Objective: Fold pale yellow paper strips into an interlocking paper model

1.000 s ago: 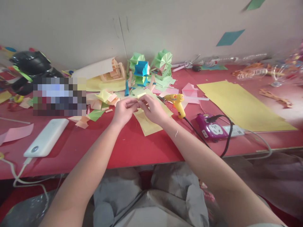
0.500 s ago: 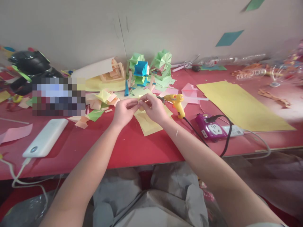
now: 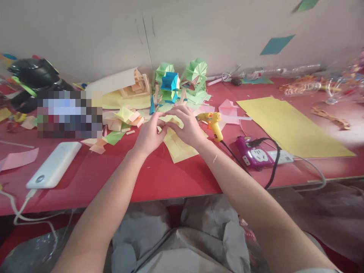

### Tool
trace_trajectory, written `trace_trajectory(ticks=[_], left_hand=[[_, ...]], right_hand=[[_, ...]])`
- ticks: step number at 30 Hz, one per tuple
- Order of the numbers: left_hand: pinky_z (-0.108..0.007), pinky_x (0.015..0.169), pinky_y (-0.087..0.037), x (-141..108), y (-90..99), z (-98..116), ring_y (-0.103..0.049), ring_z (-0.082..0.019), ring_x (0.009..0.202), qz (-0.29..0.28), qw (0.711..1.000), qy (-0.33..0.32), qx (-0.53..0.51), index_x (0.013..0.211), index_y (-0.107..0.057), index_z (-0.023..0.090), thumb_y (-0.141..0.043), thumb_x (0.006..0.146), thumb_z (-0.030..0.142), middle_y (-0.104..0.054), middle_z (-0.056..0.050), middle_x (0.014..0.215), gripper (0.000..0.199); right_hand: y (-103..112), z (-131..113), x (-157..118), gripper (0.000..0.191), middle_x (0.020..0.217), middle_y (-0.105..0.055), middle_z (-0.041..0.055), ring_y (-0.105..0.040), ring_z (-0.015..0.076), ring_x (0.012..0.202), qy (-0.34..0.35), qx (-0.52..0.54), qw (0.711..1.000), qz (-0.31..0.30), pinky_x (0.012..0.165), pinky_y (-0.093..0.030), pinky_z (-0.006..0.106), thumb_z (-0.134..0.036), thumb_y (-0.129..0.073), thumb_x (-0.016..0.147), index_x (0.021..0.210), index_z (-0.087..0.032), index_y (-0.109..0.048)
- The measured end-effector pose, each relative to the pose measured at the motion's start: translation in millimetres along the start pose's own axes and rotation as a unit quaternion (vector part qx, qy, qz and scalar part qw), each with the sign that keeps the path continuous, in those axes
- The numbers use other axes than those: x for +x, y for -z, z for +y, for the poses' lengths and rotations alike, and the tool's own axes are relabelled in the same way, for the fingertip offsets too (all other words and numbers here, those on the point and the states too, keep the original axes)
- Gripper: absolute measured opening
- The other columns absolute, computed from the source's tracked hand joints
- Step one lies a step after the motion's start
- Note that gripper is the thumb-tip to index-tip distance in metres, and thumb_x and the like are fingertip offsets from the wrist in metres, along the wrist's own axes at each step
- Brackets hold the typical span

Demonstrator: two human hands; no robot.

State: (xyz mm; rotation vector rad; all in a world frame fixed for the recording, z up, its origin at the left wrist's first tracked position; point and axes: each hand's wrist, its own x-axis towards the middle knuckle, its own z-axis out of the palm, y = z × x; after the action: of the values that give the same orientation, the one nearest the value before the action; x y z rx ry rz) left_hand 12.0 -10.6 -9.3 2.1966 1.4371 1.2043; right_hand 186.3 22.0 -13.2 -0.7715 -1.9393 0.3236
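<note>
My left hand and my right hand meet over a pale yellow sheet on the red table. Fingers and thumbs of both hands are bent together so that their tips nearly touch. Whatever lies between the fingertips is hidden or too small to make out. A yellow glue gun lies just right of my right hand, its nozzle toward the fingers. Behind the hands stands a folded paper model with a blue part and green fan-like wheels.
A white power bank with a cable lies at the left. Purple power socket and yellow card are at the right. Paper scraps lie left of my hands. A wall rises behind the table.
The fingers of both hands have shifted and arched higher, with a wider gap between fingers and thumbs. The view has moved very slightly.
</note>
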Motion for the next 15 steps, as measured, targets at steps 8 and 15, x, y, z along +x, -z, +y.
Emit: trace_trajectory(ticks=[8,15], left_hand=[[-0.027,0.071,-0.052,1.9,6.8,-2.2,-0.072,-0.016,0.086,0.03,0.999,-0.026,-0.003,0.123,-0.054,0.022,-0.067,0.089,0.025,-0.076,-0.003,0.096,0.037],[-0.028,0.074,-0.056,3.1,13.7,1.4,-0.074,-0.019,0.087,0.042,0.999,-0.011,-0.025,0.106,-0.068,0.021,-0.069,0.09,0.029,-0.078,-0.004,0.092,0.018]], right_hand=[[-1.6,2.0,-0.4,0.005,0.094,-0.069,0.0042,-0.066,0.018,0.09,-0.078,0.146,0.986,-0.011,0.079,-0.055,0.034,-0.026,-0.059,0.093,0.091,-0.022,-0.062],[-0.9,2.6,0.6,0.013,0.093,-0.066,0.0042,-0.065,0.0168,0.088,-0.106,0.177,0.978,-0.018,0.077,-0.055,0.032,-0.035,-0.061,0.094,0.091,-0.022,-0.06]])
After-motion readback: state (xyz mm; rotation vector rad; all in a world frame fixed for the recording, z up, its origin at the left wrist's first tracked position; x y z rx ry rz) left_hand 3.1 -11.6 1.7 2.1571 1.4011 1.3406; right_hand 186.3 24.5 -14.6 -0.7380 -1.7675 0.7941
